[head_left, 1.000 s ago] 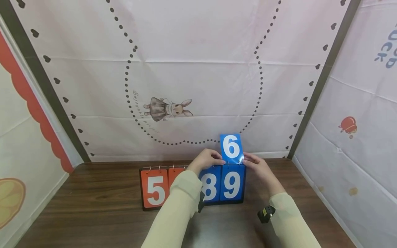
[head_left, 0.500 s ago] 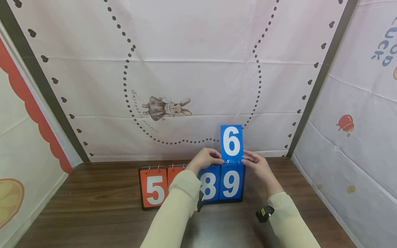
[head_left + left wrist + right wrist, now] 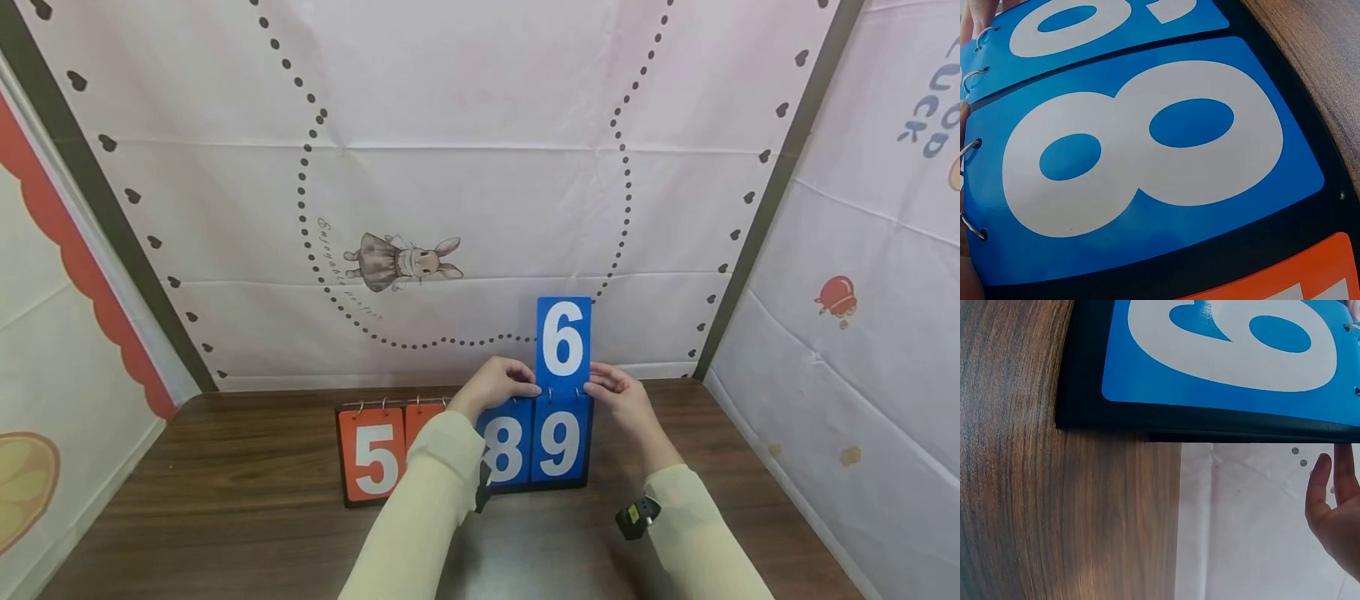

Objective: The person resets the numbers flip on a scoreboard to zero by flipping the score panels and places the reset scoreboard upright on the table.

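Observation:
A tabletop flip scoreboard [image 3: 372, 506] stands near the back of the table, with red number cards on the left and blue ones on the right. At its right end a blue card with a white 6 [image 3: 562, 337] stands upright above the rings, over a blue 9 card [image 3: 560, 442]. My left hand [image 3: 495, 385] pinches the raised card's lower left corner by the rings. On the opposite side my right hand [image 3: 624, 404] pinches its lower right corner, fingers reaching behind. A blue 8 card [image 3: 1141, 150] fills the left wrist view; the left sleeve partly hides the red cards.
The brown wooden table [image 3: 225, 500] meets a pale printed cloth wall [image 3: 480, 208] close behind the scoreboard. Cloth walls rise at the left and right too. A small black wrist camera [image 3: 637, 518] sits at the right cuff.
The raised 6 card has swung from a foreshortened tilt to upright and shifted slightly right. Both hands stay nearly in place at its lower corners.

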